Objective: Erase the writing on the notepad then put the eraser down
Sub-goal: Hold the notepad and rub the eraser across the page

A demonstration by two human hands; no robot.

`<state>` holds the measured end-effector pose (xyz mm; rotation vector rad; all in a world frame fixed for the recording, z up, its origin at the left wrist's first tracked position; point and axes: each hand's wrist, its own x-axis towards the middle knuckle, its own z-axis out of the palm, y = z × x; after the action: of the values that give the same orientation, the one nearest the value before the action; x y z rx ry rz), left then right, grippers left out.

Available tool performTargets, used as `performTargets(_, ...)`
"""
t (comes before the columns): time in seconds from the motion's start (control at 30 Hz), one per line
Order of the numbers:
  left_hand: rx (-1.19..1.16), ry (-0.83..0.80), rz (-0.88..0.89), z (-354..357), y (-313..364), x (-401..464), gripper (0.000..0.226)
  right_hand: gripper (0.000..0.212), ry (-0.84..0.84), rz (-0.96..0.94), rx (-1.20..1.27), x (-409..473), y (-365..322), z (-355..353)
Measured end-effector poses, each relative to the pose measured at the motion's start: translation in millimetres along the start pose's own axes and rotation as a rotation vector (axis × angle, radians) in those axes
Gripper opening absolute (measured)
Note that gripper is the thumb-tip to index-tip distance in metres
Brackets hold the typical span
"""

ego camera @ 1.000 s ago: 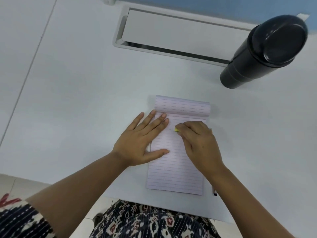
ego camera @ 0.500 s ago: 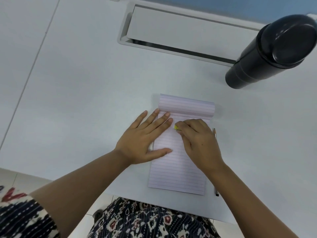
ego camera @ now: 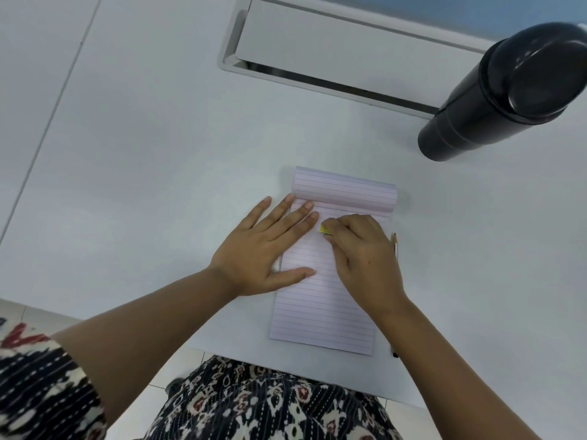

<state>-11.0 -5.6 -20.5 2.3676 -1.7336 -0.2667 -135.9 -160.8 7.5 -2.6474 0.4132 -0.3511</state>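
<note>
- The eraser (ego camera: 324, 230) is a small yellow block, mostly hidden under the fingertips; only its left end shows, so its long axis cannot be told for sure.
- It sits pressed on the upper part of the notepad (ego camera: 320, 306), just below the folded-over pages.
- The right hand (ego camera: 365, 258) is curled over the eraser, pinching it between thumb and fingertips, knuckles up, the wrist trailing back toward the person.
- The notepad is lined and pale pink, its long axis running away from the person with a slight lean to the right at the far end; its near edge lies close to the table's front edge.
- The top sheets are rolled back over the binding and form a lined curl (ego camera: 344, 190) across the far end.
- No writing can be made out on the bare lines; the stretch under the hands is hidden.
- The left hand (ego camera: 263, 249) lies flat and spread, grasping nothing, fingertips on the pad's upper left corner and thumb across its left margin, pinning the page.
- A pencil (ego camera: 394, 246) lies just beside the pad's right edge, parallel to it, largely covered by the right forearm.
- The white table (ego camera: 143, 154) carries a long cable-tray flap (ego camera: 333, 42) at the far side.
- A black tumbler (ego camera: 495, 96) with a lid stands well apart at the far right.
</note>
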Motion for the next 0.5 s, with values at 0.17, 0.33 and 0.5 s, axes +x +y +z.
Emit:
performTargets(0.17, 0.003, -0.019, 0.002, -0.3, -0.4, -0.9, 0.081, 0.017, -0.011, 0.018, 0.008, -5.9, 14.6, -7.5)
performTargets(0.33, 0.003, -0.023, 0.001, -0.5, 0.3, -0.9, 0.082, 0.021, 0.003, 0.019, -0.001, -1.5, 0.0, 1.4)
performTargets(0.5, 0.003, -0.042, 0.001, -0.4, -0.7, -1.4, 0.082, 0.021, 0.003, 0.039, -0.021, -12.0, 15.8, -9.8)
